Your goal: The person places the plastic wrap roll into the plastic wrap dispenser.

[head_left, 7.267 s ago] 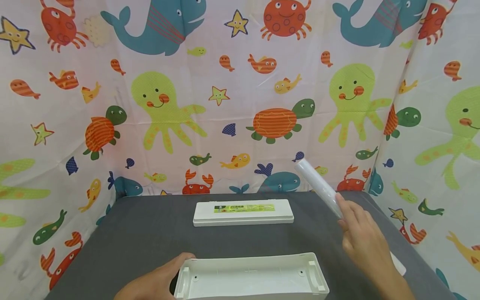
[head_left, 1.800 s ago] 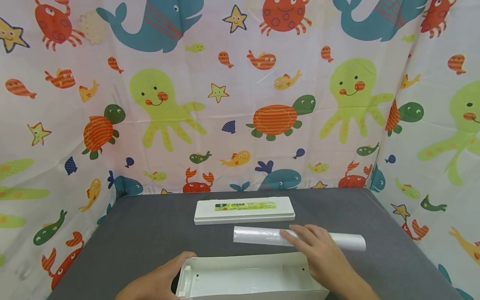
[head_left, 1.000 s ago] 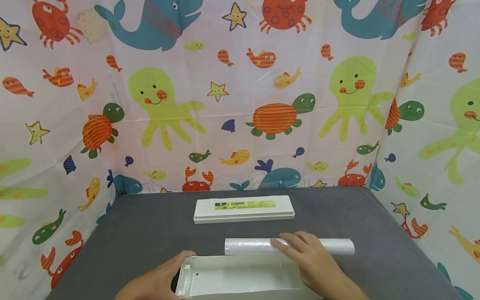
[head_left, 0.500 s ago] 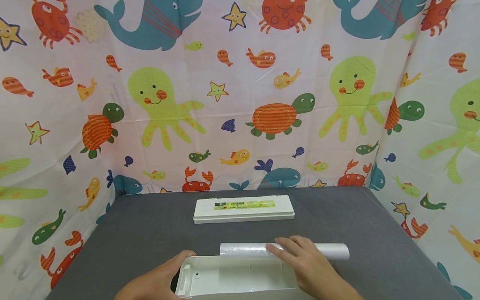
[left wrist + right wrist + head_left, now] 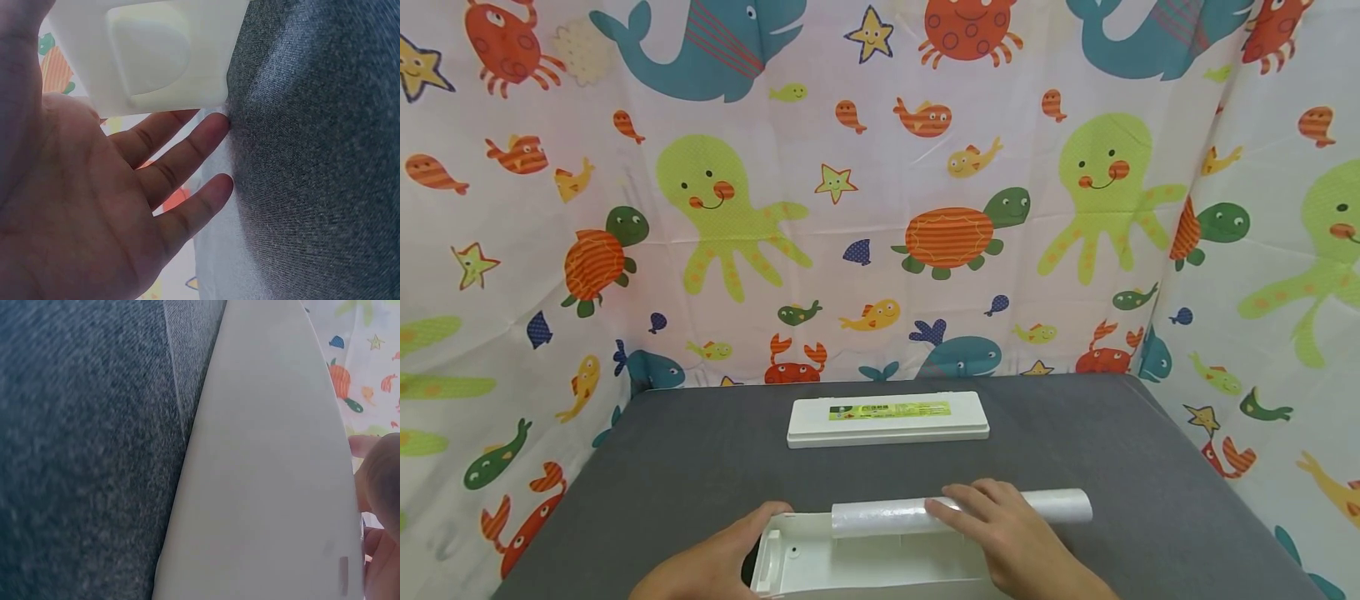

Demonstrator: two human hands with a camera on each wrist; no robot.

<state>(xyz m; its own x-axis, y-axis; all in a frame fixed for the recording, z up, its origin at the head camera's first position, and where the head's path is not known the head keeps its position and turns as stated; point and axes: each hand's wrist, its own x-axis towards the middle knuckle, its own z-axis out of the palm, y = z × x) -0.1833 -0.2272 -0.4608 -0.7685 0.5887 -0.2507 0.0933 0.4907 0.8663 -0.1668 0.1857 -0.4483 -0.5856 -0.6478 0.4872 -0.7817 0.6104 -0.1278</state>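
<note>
An open white plastic box (image 5: 872,568) lies lengthwise at the near edge of the head view. My left hand (image 5: 715,554) holds its left end; in the left wrist view, several fingers (image 5: 187,153) stretch out beside the end wall (image 5: 153,56). A shiny whitish roll of cling film (image 5: 883,518), held in my right hand (image 5: 1011,533) near its middle, overlaps the box's far rim. Its right end sticks out past my hand and tilts slightly up. My right hand hides the box's right part. The right wrist view shows mostly the box's outer side (image 5: 269,462).
Behind the box lies a long white lid (image 5: 887,429) with a green-yellow label. Dark grey cloth (image 5: 715,450) covers the table. A curtain (image 5: 865,250) printed with sea animals encloses the back and sides.
The cling film roll, earlier raised and slanted at the right, has swung level, then shifted left and nearer until it overlaps the box. My left hand has stayed at the box end.
</note>
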